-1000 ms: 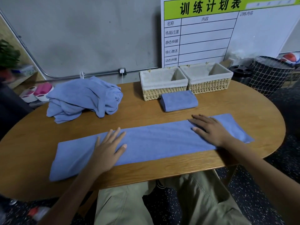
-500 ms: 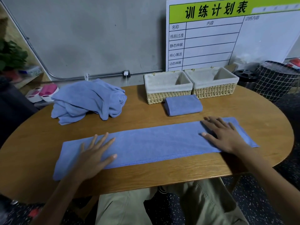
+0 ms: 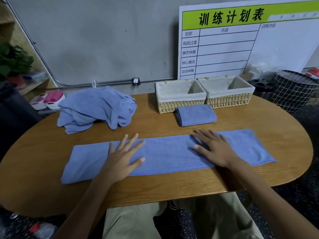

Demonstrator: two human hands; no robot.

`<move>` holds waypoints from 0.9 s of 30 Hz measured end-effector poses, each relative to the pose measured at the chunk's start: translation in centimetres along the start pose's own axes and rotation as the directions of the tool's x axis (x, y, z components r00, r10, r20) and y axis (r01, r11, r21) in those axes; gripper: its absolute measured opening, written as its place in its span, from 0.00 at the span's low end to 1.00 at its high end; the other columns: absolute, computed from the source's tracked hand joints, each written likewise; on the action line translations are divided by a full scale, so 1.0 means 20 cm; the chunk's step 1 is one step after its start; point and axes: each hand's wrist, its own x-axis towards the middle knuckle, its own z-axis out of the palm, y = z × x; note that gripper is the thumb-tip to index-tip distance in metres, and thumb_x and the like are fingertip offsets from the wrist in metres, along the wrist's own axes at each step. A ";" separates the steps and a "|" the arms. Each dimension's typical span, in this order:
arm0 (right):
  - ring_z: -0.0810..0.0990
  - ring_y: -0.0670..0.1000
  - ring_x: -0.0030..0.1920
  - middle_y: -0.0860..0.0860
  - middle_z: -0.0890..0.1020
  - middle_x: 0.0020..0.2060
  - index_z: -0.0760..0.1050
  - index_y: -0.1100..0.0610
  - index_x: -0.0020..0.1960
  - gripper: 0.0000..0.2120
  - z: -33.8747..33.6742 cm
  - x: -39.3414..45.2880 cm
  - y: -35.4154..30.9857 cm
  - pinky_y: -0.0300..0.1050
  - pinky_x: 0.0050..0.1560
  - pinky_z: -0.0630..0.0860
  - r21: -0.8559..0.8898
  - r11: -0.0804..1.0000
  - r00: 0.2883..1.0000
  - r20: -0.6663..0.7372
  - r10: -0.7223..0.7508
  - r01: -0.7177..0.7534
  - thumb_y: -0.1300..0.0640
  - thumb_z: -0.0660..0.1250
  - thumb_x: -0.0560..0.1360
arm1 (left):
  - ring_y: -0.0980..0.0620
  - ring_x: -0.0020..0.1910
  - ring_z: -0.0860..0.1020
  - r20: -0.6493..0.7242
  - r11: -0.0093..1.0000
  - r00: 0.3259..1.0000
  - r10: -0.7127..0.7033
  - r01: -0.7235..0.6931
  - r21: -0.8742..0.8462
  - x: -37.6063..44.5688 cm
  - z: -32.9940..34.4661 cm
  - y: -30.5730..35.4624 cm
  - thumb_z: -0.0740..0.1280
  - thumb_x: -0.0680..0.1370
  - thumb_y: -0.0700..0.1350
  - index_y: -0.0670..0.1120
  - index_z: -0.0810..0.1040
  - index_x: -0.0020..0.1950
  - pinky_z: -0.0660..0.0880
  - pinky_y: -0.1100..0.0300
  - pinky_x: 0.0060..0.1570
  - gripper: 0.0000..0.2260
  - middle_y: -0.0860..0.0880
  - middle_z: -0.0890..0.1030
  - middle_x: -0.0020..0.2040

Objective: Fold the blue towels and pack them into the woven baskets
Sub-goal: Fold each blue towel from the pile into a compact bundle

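Nearest the table edge: long towel (image 3: pixel 165 156), folded into a flat strip lying left to right on the wooden table (image 3: pixel 259 121). Left hand (image 3: pixel 121 159) flat on the strip's left-centre part, fingers spread, gripping nothing. Right hand (image 3: pixel 215 149) flat on the right-centre part, fingers spread and straight; strip ends extending past both hands. Farther back, right of centre: folded towel (image 3: pixel 196 115), just in front of two lined woven baskets (image 3: pixel 181 95) set side by side. Far left: loose heap of towels (image 3: pixel 96 109).
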 end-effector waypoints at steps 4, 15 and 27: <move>0.44 0.47 0.80 0.39 0.50 0.80 0.54 0.36 0.78 0.48 0.07 -0.02 0.00 0.56 0.78 0.45 -0.003 0.999 0.999 0.008 -0.032 0.032 0.19 0.30 0.65 | 0.63 0.77 0.33 0.015 0.994 0.994 0.104 -0.104 -0.032 -0.05 0.04 0.02 0.38 0.71 0.79 0.76 0.51 0.73 0.36 0.41 0.75 0.31 0.71 0.40 0.77; 0.49 0.49 0.80 0.41 0.54 0.79 0.56 0.39 0.78 0.43 0.05 -0.03 0.04 0.55 0.77 0.49 -0.052 0.999 1.000 -0.029 0.001 -0.003 0.22 0.34 0.69 | 0.58 0.48 0.77 -0.391 0.832 0.880 0.271 -0.418 -0.365 0.00 0.08 0.16 0.71 0.76 0.59 0.54 0.87 0.49 0.74 0.56 0.48 0.11 0.60 0.79 0.48; 0.49 0.49 0.80 0.42 0.54 0.80 0.56 0.40 0.79 0.43 0.05 -0.03 0.09 0.54 0.78 0.47 -0.003 1.000 1.000 -0.024 0.000 0.000 0.22 0.36 0.71 | 0.59 0.42 0.76 -0.486 0.892 0.811 0.326 -0.434 -0.126 -0.03 0.11 0.15 0.71 0.76 0.61 0.57 0.86 0.46 0.74 0.53 0.40 0.09 0.61 0.79 0.46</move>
